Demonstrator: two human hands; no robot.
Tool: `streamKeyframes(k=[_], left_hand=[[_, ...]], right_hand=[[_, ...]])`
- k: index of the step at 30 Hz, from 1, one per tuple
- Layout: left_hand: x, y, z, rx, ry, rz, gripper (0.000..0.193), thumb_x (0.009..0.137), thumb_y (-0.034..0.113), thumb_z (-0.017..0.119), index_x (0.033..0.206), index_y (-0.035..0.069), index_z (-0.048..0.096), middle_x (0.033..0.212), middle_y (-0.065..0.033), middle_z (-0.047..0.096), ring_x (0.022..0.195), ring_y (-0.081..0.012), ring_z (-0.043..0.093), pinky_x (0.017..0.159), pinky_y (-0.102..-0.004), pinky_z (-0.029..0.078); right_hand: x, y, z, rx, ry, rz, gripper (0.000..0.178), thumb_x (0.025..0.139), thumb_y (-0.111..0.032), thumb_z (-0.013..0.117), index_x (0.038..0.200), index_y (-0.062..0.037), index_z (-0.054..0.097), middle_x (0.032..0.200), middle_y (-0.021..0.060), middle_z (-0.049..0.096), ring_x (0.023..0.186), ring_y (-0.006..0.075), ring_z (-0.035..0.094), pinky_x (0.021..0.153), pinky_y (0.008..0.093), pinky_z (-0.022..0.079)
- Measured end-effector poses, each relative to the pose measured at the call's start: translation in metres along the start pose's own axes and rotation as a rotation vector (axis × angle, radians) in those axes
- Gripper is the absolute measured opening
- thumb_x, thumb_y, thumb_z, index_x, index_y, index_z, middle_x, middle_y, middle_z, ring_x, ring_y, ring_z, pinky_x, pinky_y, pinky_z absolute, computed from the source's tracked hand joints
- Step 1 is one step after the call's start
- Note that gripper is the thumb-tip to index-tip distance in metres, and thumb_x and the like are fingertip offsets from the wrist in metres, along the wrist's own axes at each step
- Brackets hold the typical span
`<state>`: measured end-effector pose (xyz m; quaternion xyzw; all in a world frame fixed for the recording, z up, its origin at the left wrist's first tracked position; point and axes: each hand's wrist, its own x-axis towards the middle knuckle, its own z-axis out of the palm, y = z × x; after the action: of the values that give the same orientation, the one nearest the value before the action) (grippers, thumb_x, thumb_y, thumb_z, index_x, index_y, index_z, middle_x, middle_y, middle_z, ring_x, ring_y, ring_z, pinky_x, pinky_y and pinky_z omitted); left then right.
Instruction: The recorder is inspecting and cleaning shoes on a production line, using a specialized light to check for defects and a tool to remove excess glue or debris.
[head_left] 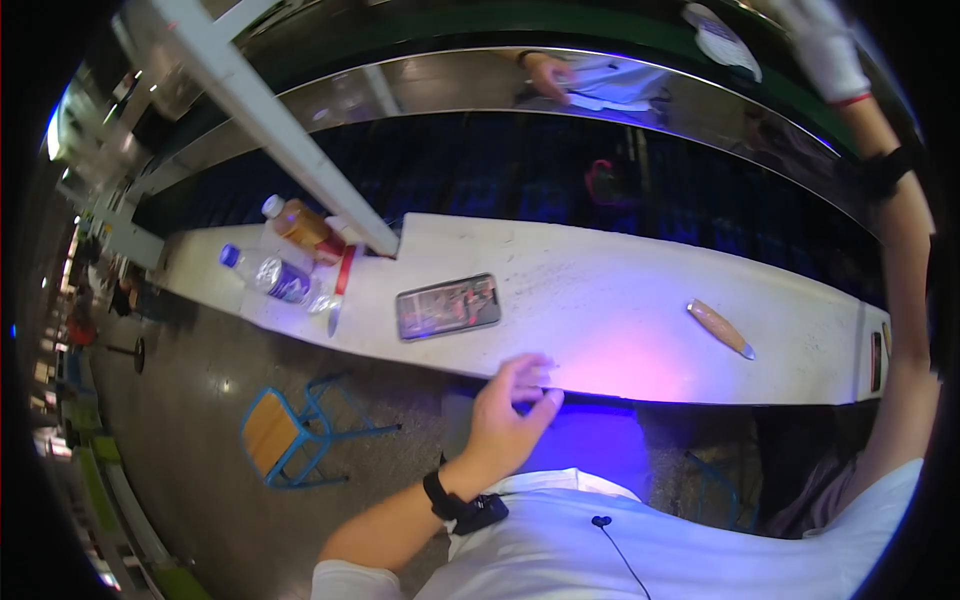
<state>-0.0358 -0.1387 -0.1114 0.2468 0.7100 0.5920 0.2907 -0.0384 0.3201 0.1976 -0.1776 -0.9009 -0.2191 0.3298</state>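
Note:
My left hand (513, 412) is bare and hovers at the near edge of the white bench (560, 270). Its fingers are loosely bent and blurred, the thumb stands apart, and nothing shows in it. My right hand (828, 60), in a white glove with a red cuff, reaches far up to the right over a green surface (640, 22). Motion and the frame's edge hide its fingertips. Left of that hand lies a white piece shaped like a shoe (722, 42). A dark-framed phone (447, 307) rests on the bench beyond my left hand.
A wooden-handled tool (720, 328) lies on the bench's right. At left are a clear bottle (275, 276), a brown drink bottle (303, 230) and a red-handled blade (342, 285). A slanted white post (290, 135) rises behind. A blue-framed stool (285, 440) stands at lower left.

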Motion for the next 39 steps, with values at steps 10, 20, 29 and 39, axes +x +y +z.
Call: streamKeyframes(k=[10,20,29,39], left_hand=[[0.301,0.006,0.099,0.347,0.285,0.186,0.106,0.081,0.039,0.092,0.156,-0.011,0.036,0.149,-0.0342,0.055,0.144,-0.0466,0.052,0.12,-0.0431,0.045],[0.356,0.011,0.112,0.052,0.316,-0.43,0.067,0.091,0.032,0.084,0.141,0.005,0.049,0.138,-0.0176,0.06,0.124,-0.0359,0.067,0.097,-0.052,0.059],[0.1,0.018,0.033,-0.909,-0.359,-0.544,0.051,0.111,0.028,0.058,0.145,-0.01,0.052,0.133,-0.026,0.068,0.115,-0.0378,0.072,0.099,-0.0526,0.061],[0.088,0.019,0.042,0.909,-0.008,0.654,0.053,0.096,0.024,0.076,0.139,-0.002,0.061,0.142,-0.027,0.062,0.132,-0.0427,0.06,0.118,-0.0525,0.042]], right_hand=[[-0.034,-0.028,0.05,0.441,-0.28,0.149,0.052,0.094,-0.048,0.075,0.122,-0.0048,0.077,0.109,0.0185,0.079,0.098,0.0343,0.078,0.093,0.0405,0.06],[-0.041,-0.017,0.06,0.286,-0.22,0.208,0.043,0.079,-0.052,0.085,0.09,-0.0106,0.082,0.086,0.0164,0.076,0.086,0.0349,0.076,0.08,0.0431,0.061],[-0.043,-0.042,0.031,0.436,-0.353,0.26,0.037,0.095,-0.036,0.074,0.113,-0.004,0.082,0.106,0.0243,0.079,0.093,0.0339,0.079,0.084,0.0397,0.06],[-0.214,-0.08,-0.054,1.118,0.31,-0.272,0.026,0.114,-0.023,0.056,0.124,0.0002,0.064,0.133,0.0297,0.071,0.123,0.0388,0.07,0.107,0.0531,0.054]])
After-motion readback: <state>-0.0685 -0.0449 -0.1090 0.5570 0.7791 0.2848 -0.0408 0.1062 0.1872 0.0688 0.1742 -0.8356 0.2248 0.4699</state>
